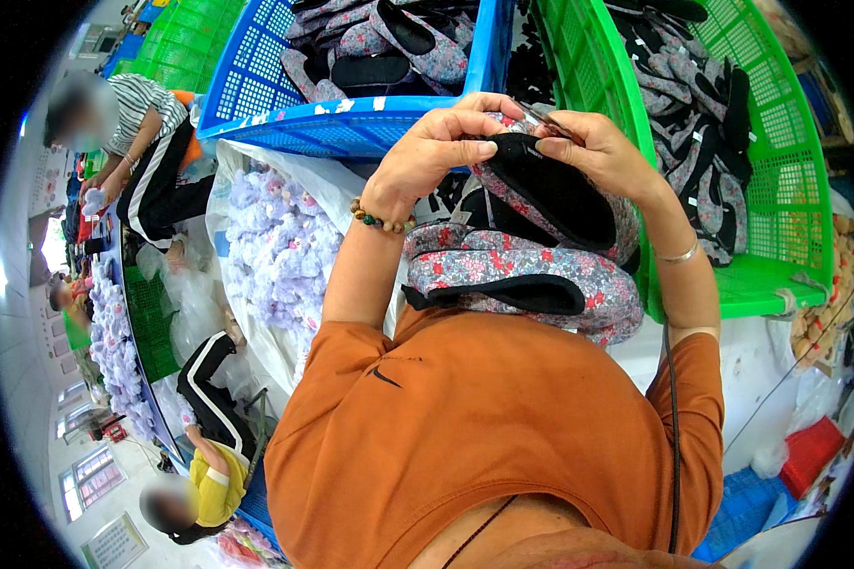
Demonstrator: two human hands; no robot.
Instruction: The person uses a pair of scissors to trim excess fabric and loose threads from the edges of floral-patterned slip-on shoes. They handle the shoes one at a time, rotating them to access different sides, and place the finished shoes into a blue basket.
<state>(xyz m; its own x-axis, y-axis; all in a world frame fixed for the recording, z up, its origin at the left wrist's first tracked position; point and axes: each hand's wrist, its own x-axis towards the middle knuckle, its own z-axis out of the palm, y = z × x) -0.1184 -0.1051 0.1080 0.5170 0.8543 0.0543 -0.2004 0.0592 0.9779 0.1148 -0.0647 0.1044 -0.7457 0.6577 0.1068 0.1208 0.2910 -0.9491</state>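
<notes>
Both of my hands are at a grey floral slipper [626,226] with red flowers and a black lining, its opening facing up. My left hand [441,147], with a beaded bracelet on the wrist, pinches the slipper's black edge between thumb and fingers. On the other side of that edge, my right hand [603,152] is closed with its thumb pressed down. A small dark, shiny object [538,118] shows by my right fingers; I cannot make out what it is. Several more floral slippers, among them a front slipper [427,274], lie stacked against my body below the hands.
Ahead stands a blue plastic basket [327,126] of floral slippers. A green basket [778,218] at right holds more. At left, a white sack [220,204] contains pale lavender fluffy items [275,251]. Two people, one in a striped shirt [161,100], one in yellow [216,484], sit at far left.
</notes>
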